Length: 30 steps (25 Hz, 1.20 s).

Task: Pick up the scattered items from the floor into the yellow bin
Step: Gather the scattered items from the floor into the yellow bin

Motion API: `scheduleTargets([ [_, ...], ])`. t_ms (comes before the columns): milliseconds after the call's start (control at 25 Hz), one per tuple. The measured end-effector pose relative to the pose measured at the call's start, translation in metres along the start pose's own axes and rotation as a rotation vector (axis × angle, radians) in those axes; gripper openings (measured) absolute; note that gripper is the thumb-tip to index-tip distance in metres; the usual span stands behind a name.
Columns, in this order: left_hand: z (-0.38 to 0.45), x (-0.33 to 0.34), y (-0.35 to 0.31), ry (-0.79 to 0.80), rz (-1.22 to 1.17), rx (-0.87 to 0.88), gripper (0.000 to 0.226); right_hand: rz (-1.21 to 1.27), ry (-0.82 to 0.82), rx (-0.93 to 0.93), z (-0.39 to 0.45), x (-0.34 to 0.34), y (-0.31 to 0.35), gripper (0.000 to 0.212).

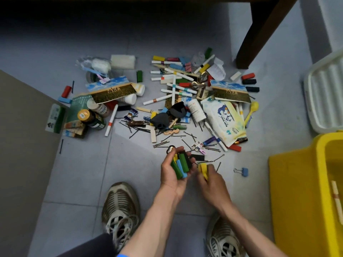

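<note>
Near the shoes, left hand [174, 167]: fingers curl round too many blocks [181, 166]; one may drop.
Right hand [209, 175]: pinches yellow piece [202, 168].
Yellow bin [297, 191]: at three o'clock, far to carry.

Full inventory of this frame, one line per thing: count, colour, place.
plastic storage bin: one, yellow, right edge.
ribbed bin lid: one, white, behind the bin.
baby wipes pack: one, white and yellow, right of the pile.
marker pens: many, white, pile centre.
bobby pins: many, black, scattered.
binder clip: one, blue, near the bin.
sneakers: two, grey, bottom.
left hand: holds green and blue blocks.
right hand: grips yellow blocks.
</note>
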<state>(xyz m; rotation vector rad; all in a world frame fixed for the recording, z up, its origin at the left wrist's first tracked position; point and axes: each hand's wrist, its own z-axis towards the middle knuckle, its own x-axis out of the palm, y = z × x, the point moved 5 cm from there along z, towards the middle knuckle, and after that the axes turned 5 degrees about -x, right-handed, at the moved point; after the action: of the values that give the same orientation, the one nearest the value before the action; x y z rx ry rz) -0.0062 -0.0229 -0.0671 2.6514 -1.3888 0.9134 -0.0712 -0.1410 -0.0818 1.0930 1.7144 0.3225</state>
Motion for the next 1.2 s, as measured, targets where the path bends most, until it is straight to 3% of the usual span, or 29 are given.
scheduleTargets([
  [120, -0.010, 0.037, -0.004, 0.056, -0.002, 0.081, 0.019, 0.607, -0.300, 0.031, 0.007, -0.039, 0.035, 0.020],
  [200, -0.026, 0.080, 0.001, 0.168, -0.030, 0.097, 0.016, 0.790, -0.474, -0.004, 0.005, -0.077, 0.056, 0.025],
  [320, -0.055, 0.139, 0.024, 0.370, -0.022, 0.101, 0.020, 1.116, -0.575, -0.063, -0.011, -0.123, 0.070, 0.022],
  [400, -0.084, 0.180, 0.057, 0.502, 0.041, 0.094, 0.024, 1.309, -0.666, -0.110, -0.035, -0.166, 0.062, 0.022],
  [480, -0.112, 0.216, 0.103, 0.581, 0.125, 0.050, 0.024, 1.446, -0.773, -0.094, -0.064, -0.206, 0.041, 0.035],
  [600, -0.142, 0.251, 0.173, 0.640, 0.187, -0.122, 0.022, 1.427, -0.974, -0.059, -0.106, -0.254, -0.001, 0.047],
  [680, -0.154, 0.262, 0.214, 0.626, 0.275, -0.194, 0.041, 1.495, -1.039, -0.078, -0.128, -0.272, -0.031, 0.040],
  [760, -0.156, 0.261, 0.241, 0.569, 0.407, -0.196, 0.061, 1.626, -1.093, -0.105, -0.140, -0.279, -0.054, 0.043],
  [840, -0.152, 0.255, 0.252, 0.546, 0.568, -0.128, 0.065, 1.579, -1.173, -0.045, -0.147, -0.279, -0.070, 0.051],
  [1040, -0.132, 0.238, 0.221, 0.503, 0.614, 0.007, 0.060, 1.361, -1.163, -0.045, -0.134, -0.267, -0.063, 0.062],
  [1200, -0.123, 0.218, 0.163, 0.488, 0.490, 0.138, 0.057, 1.311, -0.972, -0.172, -0.114, -0.244, -0.021, 0.064],
])
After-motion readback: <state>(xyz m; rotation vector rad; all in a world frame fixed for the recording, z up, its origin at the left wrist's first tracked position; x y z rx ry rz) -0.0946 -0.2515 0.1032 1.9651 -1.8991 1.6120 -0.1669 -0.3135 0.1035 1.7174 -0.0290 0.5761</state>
